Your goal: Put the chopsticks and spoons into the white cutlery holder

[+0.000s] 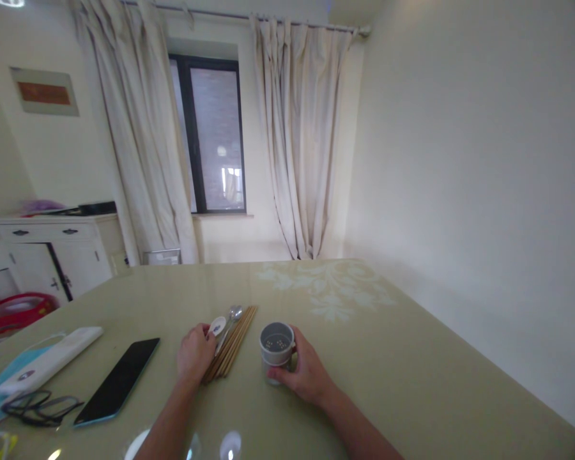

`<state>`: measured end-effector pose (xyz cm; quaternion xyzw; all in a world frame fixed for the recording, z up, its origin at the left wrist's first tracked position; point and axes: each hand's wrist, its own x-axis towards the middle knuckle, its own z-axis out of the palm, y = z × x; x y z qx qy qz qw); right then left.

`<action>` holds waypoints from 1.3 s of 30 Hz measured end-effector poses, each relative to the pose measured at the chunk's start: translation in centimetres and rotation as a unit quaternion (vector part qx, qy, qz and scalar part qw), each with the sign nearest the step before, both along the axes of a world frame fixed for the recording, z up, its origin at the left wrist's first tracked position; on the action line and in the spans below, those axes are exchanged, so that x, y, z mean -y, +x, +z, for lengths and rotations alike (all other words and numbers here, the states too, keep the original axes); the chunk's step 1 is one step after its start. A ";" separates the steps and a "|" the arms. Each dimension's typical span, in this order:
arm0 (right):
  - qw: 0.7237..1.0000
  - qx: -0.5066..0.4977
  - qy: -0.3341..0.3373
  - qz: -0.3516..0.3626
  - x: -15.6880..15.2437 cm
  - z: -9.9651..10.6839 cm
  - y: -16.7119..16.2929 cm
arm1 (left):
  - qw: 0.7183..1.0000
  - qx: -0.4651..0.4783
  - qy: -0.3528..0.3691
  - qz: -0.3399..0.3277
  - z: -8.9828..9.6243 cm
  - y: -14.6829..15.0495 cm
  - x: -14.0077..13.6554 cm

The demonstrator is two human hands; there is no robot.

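My right hand is wrapped around a grey, cup-shaped utensil holder that stands upright. Small light holes show in its floor, and nothing is inside. To its left, a bundle of wooden chopsticks lies slanted on the table. Beside the chopsticks, the fingers of my left hand are closed on a white spoon with a dark mark in its bowl; its handle is hidden under the hand. Metal spoons lie between the white spoon and the chopsticks.
The table has a glossy greenish top. On its left lie a black phone, folded glasses, a long white device and a light blue mask. A wall runs along the right edge.
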<state>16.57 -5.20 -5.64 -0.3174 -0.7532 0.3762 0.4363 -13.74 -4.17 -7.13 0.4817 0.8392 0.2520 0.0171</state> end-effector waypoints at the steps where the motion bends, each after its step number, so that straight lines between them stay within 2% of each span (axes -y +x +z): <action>1: 1.000 0.002 0.002 0.005 -0.1 -0.1 0.0 | 1.000 -0.013 0.001 0.000 0.2 0.2 0.2; 4: 1.000 0.002 0.005 0.007 -0.4 -0.5 0.1 | 0.996 -0.086 0.032 0.000 1.0 1.2 0.8; 7: 1.000 0.002 0.007 0.003 -0.6 -0.8 0.1 | 0.985 -0.153 0.061 -0.059 1.9 3.0 1.4; 11: 1.000 0.001 0.012 -0.004 -0.6 -0.9 0.1 | 0.972 -0.179 0.005 -0.153 2.2 5.6 1.9; 15: 1.000 0.006 0.024 -0.001 -0.7 -0.9 0.1 | 0.965 -0.198 -0.054 -0.165 2.0 6.8 2.3; 25: 0.999 -0.021 0.025 0.030 -0.7 -0.8 0.2 | 0.967 -0.193 -0.062 -0.155 1.5 6.6 2.4; 31: 0.998 -0.051 0.011 0.044 -0.5 -0.5 0.4 | 0.963 -0.189 -0.008 -0.193 1.3 7.0 2.5; 33: 0.997 -0.076 -0.007 0.026 -0.7 -0.6 0.4 | 0.964 -0.172 0.015 -0.201 1.1 7.3 2.3; 36: 0.992 -0.105 -0.068 -0.009 -1.2 -0.9 0.3 | 0.972 -0.098 0.046 -0.208 0.9 7.8 1.9; 39: 0.985 -0.130 -0.116 -0.005 -1.7 -1.2 0.2 | 0.969 -0.029 0.091 -0.226 0.7 8.4 1.5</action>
